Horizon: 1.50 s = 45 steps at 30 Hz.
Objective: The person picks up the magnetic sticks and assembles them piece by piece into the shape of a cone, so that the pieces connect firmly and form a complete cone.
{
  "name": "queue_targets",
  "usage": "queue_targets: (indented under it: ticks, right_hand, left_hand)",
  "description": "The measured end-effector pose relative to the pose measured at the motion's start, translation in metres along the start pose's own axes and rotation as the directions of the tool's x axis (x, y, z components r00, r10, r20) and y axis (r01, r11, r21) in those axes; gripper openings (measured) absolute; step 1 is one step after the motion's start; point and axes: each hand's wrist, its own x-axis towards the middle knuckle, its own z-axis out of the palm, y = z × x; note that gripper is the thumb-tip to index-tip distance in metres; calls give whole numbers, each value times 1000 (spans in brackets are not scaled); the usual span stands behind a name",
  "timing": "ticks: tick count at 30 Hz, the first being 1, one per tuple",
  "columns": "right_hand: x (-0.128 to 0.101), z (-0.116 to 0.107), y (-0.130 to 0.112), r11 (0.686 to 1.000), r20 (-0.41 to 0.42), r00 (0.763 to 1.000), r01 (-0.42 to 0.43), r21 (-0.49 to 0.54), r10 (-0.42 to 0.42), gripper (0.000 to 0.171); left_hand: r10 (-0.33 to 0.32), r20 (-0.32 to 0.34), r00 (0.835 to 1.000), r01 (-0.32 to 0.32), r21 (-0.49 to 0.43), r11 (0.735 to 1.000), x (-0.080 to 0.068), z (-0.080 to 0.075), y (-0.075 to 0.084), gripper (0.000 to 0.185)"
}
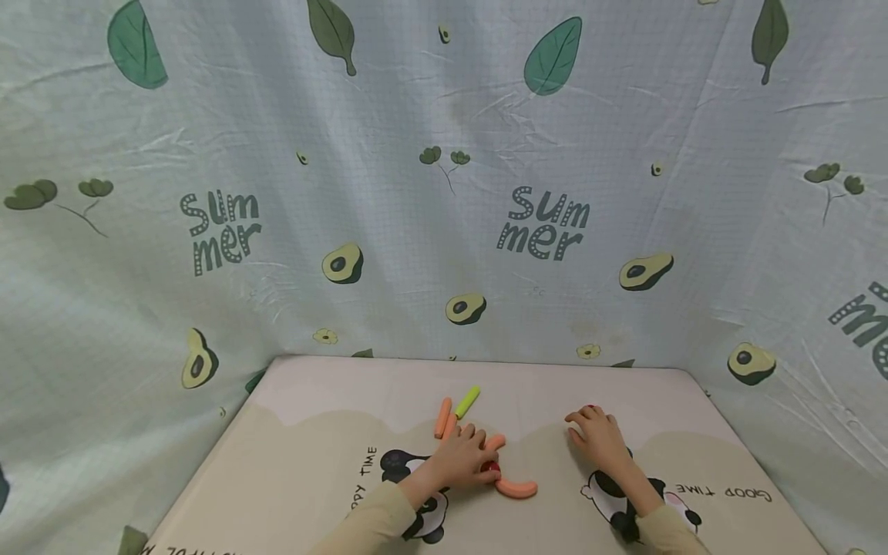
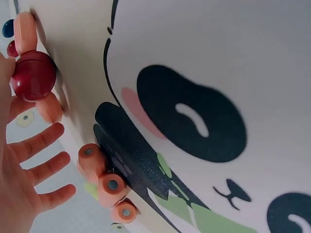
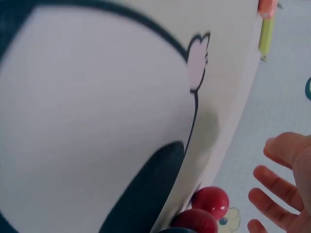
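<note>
My left hand lies flat on the mat with its fingers spread and straight. Its thumb side touches a dark red ball, seen close up as the red ball in the left wrist view. Orange sausage-shaped pieces lie around it: one curved piece to the right, one by the fingertips, and a pair beyond. A green stick lies further back. My right hand rests open on the mat, holding nothing. Two red balls sit just beyond its fingers.
The pale mat has panda prints and covers the table. A leaf-and-avocado cloth hangs behind and at both sides. The table's edges run close to the cloth at the back and right.
</note>
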Motion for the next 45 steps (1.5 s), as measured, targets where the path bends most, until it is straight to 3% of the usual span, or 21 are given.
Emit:
queue_targets:
  ticks: [4,8,16,21,26,27,35,45]
  right_hand:
    - [3,3,9,999,-62,998,-23,-24,22,15]
    - [7,2,16,996,-73,993,-89,-14,88,14]
    - [9,0,25,980,-1,980,-198,-7,198,21]
    - [9,0,28,973,61,971,-230,-23,231,24]
    - [10,5,32,968,104,963,-247,-42,250,27]
    - [10,6,33,968,107,962,-248,-43,252,27]
    - [12,9,32,969,94,965,-242,-44,245,25]
    - [11,10,30,969,180,954,-228,-91,241,28]
  left_hand:
    - [-3,32,999,2,23,1000,1,2,0,31]
    - [5,55,998,-8,60,998,2,3,0,33]
    - [12,56,998,-19,113,993,1,7,2,31]
    - [16,26,1000,-18,88,996,-1,10,3,36]
    - [9,43,999,-12,73,997,-2,7,4,35]
    - [1,75,997,-7,77,997,-3,4,5,34]
    - [30,57,998,-37,112,993,-4,6,4,36]
    - [39,60,997,-50,193,980,-6,7,5,43]
